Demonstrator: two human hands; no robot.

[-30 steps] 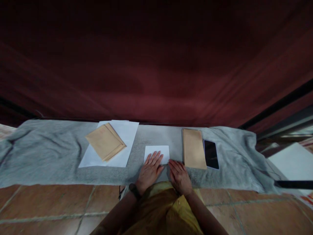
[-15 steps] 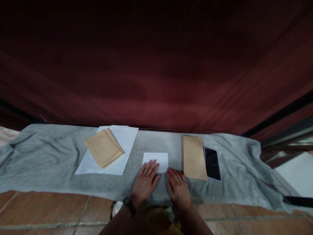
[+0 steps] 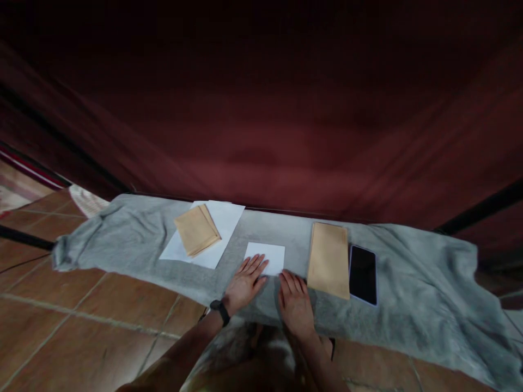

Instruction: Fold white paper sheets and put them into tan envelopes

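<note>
A small white rectangle of paper (image 3: 273, 257) lies flat on the grey cloth (image 3: 269, 224). My left hand (image 3: 245, 282) rests open on the paper's lower left part, fingers slightly spread. At the paper's lower right corner are the fingertips of my right hand (image 3: 296, 304); its fingers lie side by side, stretched out on the cloth, holding nothing I can see. Brown envelopes (image 3: 328, 258) lie stacked just to the right of that hand. Over on the left, more brown envelopes (image 3: 196, 231) sit on larger white sheets (image 3: 224, 224).
A dark-screened phone (image 3: 363, 275) in a pale purple case lies right of the envelope stack. Behind the cloth-covered surface rises a dark red fabric wall (image 3: 261, 169). Tiled floor (image 3: 90, 332) shows in front, and dark bars (image 3: 24, 236) stand at both sides.
The camera view has shifted and turned, showing more floor at the left. Both hands keep nearly the same place at the white paper; nothing has been picked up.
</note>
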